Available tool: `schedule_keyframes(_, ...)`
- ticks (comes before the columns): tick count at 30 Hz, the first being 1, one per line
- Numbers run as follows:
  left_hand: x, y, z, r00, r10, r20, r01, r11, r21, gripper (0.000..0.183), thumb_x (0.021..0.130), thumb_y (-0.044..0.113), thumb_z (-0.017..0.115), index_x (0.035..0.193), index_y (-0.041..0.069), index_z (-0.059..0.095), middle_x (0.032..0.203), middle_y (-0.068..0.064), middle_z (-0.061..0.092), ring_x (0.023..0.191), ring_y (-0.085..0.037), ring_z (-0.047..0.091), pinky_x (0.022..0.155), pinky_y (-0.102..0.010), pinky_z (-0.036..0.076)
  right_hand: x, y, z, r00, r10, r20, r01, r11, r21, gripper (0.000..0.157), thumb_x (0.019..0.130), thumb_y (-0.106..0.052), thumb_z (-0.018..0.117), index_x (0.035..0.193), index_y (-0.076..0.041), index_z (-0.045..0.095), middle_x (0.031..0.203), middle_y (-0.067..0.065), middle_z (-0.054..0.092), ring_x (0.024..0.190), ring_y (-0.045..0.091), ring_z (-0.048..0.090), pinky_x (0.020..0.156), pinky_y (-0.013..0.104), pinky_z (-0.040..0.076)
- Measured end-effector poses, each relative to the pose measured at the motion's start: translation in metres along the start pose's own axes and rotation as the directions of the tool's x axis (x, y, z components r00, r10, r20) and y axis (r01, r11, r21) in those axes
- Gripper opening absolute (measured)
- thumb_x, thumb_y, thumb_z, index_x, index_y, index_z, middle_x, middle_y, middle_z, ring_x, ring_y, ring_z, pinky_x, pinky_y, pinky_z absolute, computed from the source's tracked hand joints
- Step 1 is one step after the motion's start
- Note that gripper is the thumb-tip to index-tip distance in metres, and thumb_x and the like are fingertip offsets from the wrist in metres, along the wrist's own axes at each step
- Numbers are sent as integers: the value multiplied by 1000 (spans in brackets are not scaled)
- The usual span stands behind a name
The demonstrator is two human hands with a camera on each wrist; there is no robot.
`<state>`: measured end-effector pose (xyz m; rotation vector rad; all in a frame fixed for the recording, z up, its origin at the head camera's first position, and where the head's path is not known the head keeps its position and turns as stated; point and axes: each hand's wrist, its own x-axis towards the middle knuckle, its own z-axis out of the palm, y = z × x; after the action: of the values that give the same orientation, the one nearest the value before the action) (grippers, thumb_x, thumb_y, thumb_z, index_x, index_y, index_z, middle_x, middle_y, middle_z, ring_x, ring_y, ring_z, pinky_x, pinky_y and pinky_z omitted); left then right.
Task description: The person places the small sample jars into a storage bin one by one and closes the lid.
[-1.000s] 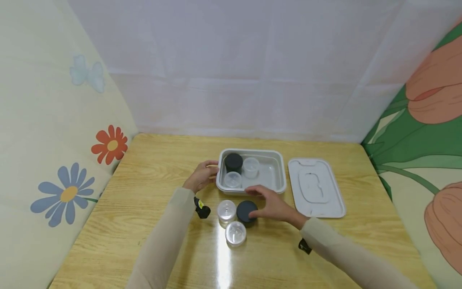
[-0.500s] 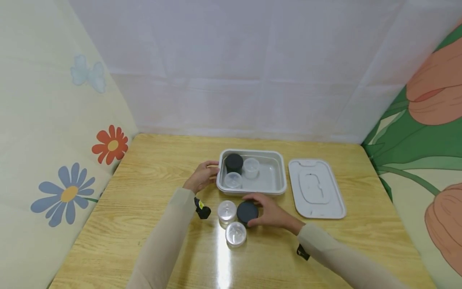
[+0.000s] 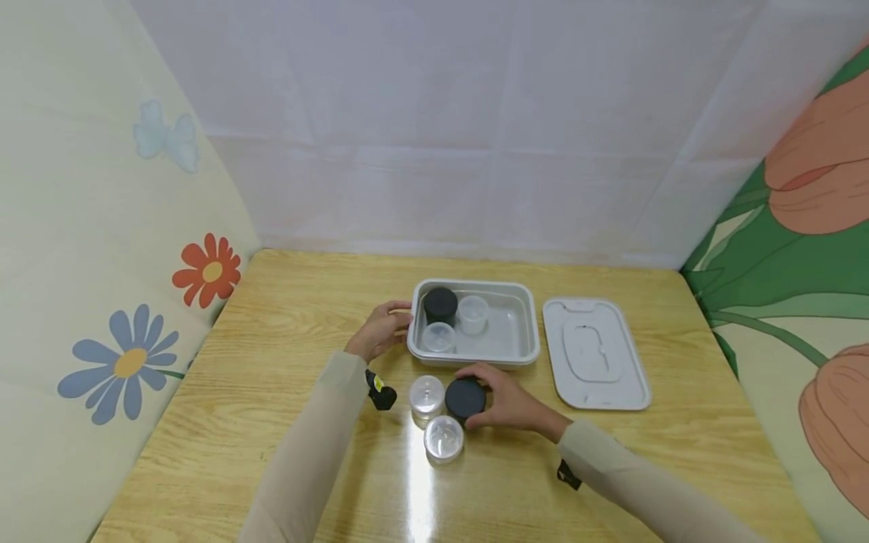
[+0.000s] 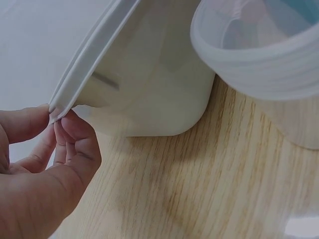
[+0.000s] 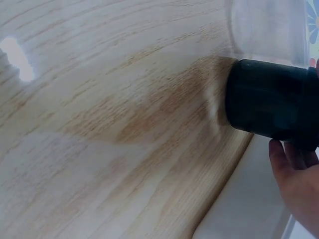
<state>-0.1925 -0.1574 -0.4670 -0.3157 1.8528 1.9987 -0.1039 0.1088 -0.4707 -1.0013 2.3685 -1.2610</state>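
A white rectangular tub (image 3: 508, 328) stands at the middle of the table. My left hand (image 3: 379, 330) is at its left end, and in the left wrist view the thumb and curled fingers pinch its rim (image 4: 75, 82). Just in front of the tub is a black round jar (image 3: 465, 398). My right hand (image 3: 509, 400) holds this jar from the right, fingers on its far side and thumb on its near side; the right wrist view shows fingertips (image 5: 279, 152) against the dark wall. Beside it stand two clear round containers, one at left (image 3: 426, 396) and one nearer (image 3: 443, 439).
Inside the tub are another black jar (image 3: 440, 305) and two translucent cups, one behind (image 3: 472, 315) and one in the front left corner (image 3: 438, 338). A white lid (image 3: 631, 377) lies right of the tub on the wooden table (image 3: 305, 302). Fabric hangs behind.
My right hand has come back toward me and closed around the black jar, its thumb shifting from the lid's edge to the near side. The left hand stays at the tub.
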Motion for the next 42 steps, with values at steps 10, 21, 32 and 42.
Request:
schedule_keyframes(10,0,0,-1,1000,-7,7,7,1000,3,43,96,1,45,138,-2,36,101,-5,59,79,-9,59,72,-26,49,5,-15,-17,1000,8,-7,-8,1000,26,70,67,-16,86,128,-5,54,125,10,57,116,24,53,95,35,47)
schedule_keyframes(21,1,-1,-2,1000,-1,3,1,1000,1,41,97,2,45,137,-2,36,95,-2,58,79,-9,59,72,-26,49,16,-35,-53,1000,-28,13,28,1000,3,69,68,-17,86,128,-5,55,126,12,57,115,28,54,89,34,52)
schedule_keyframes(32,1,1,-2,1000,-5,8,4,1000,20,43,97,2,45,138,-1,36,101,-5,59,80,-10,59,72,-26,50,29,-41,-88,999,15,-52,-15,1000,-10,67,71,-15,84,130,-5,54,132,14,55,118,31,52,89,44,50)
schedule_keyframes(42,0,0,0,1000,5,16,-5,1000,7,42,96,1,45,137,-3,37,97,-3,59,79,-9,60,72,-25,50,44,-21,-101,989,122,-85,-122,992,0,67,76,-15,80,135,-7,50,137,16,48,118,33,51,95,52,46)
